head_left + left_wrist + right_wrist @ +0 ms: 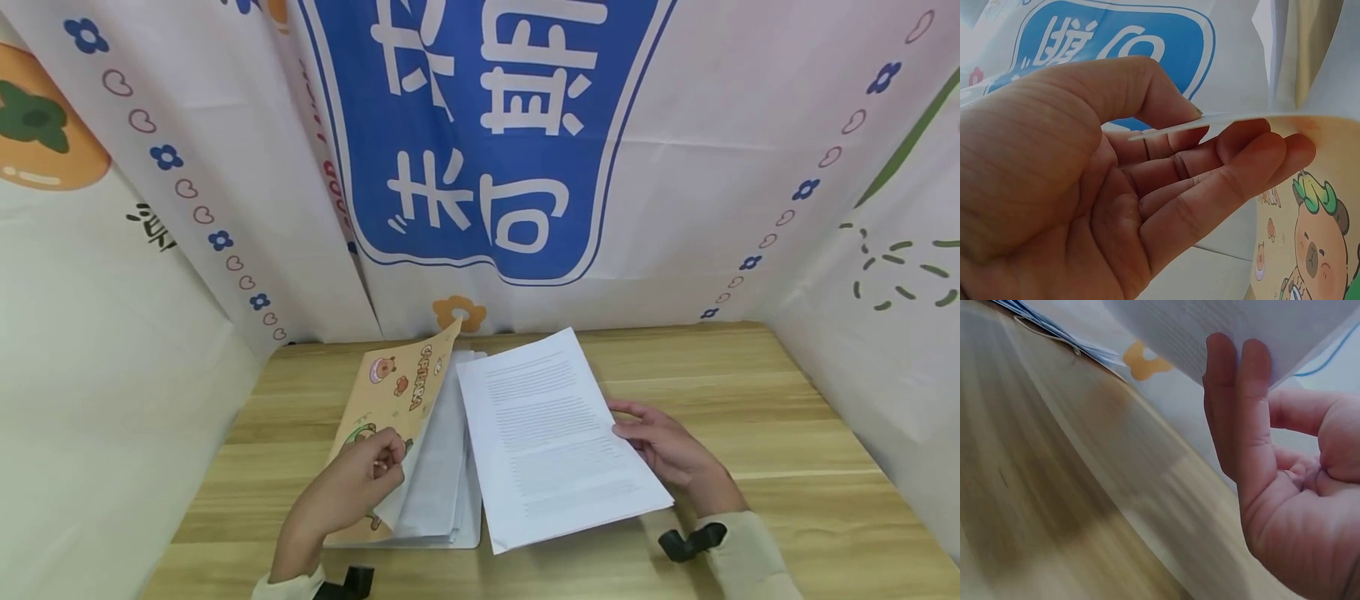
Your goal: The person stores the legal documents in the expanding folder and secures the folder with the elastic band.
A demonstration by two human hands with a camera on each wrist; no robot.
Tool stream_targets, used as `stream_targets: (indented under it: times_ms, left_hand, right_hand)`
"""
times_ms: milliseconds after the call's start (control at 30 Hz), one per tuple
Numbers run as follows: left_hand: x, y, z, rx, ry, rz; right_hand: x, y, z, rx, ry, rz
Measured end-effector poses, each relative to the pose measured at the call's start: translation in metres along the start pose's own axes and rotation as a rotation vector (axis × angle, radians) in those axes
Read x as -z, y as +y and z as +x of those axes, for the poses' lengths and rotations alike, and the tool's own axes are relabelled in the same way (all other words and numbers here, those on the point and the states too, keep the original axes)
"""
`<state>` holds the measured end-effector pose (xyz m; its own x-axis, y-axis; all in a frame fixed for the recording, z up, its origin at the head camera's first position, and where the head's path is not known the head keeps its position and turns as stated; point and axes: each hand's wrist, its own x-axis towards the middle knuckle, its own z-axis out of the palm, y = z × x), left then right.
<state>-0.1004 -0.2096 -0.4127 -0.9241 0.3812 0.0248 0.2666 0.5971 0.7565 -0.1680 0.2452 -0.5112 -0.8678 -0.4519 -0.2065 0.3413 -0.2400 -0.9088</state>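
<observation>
On the wooden table lies a tan cartoon folder (390,392), its cover lifted and bowed over the white papers (435,483) inside. My left hand (348,483) pinches the edge of that cover between thumb and fingers. The left wrist view shows the cover's thin edge under my thumb, with a capybara print (1313,250) on its outer face. To the right, my right hand (667,450) holds printed sheets of paper (558,442) by their right edge, thumb on top and fingers beneath. Those sheets are tilted above the table, their left edge beside the folder.
The wooden table (765,417) ends at a hanging printed cloth (675,217) at the back. White cloth walls (105,358) flank it left and right. Each wrist wears a black strap (693,543).
</observation>
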Motion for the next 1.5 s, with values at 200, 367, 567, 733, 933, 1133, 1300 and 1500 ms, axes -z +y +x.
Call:
stream_targets:
  times_ms: [200,367,567,733,933,1133,1300,1500]
  left_hand:
    - [0.000,0.000,0.000,-0.009,-0.002,0.007]
    - [0.000,0.001,0.000,-0.004,-0.006,0.000]
    - [0.000,0.002,0.000,-0.005,-0.007,0.005]
    - [0.001,0.003,0.001,0.001,-0.010,0.013]
    - [0.000,0.003,0.000,-0.010,-0.006,0.005]
    - [-0.001,0.001,0.000,-0.016,-0.012,0.008]
    - [-0.002,0.003,0.002,-0.018,-0.009,0.033]
    - [-0.003,0.004,0.003,-0.025,-0.007,0.069]
  right_hand:
    - [-0.008,0.001,0.011,-0.004,0.025,-0.032]
    - [-0.017,0.001,0.020,0.012,0.076,-0.030]
    - [-0.031,0.005,0.029,0.015,0.088,-0.011]
    - [-0.039,0.007,0.038,0.014,0.090,-0.016]
    - [-0.043,0.011,0.053,-0.003,0.108,-0.012]
    - [-0.049,0.011,0.060,-0.013,0.123,-0.013]
    - [-0.057,0.010,0.064,-0.004,0.140,-0.018]
    - [-0.072,0.015,0.066,0.034,0.174,-0.027]
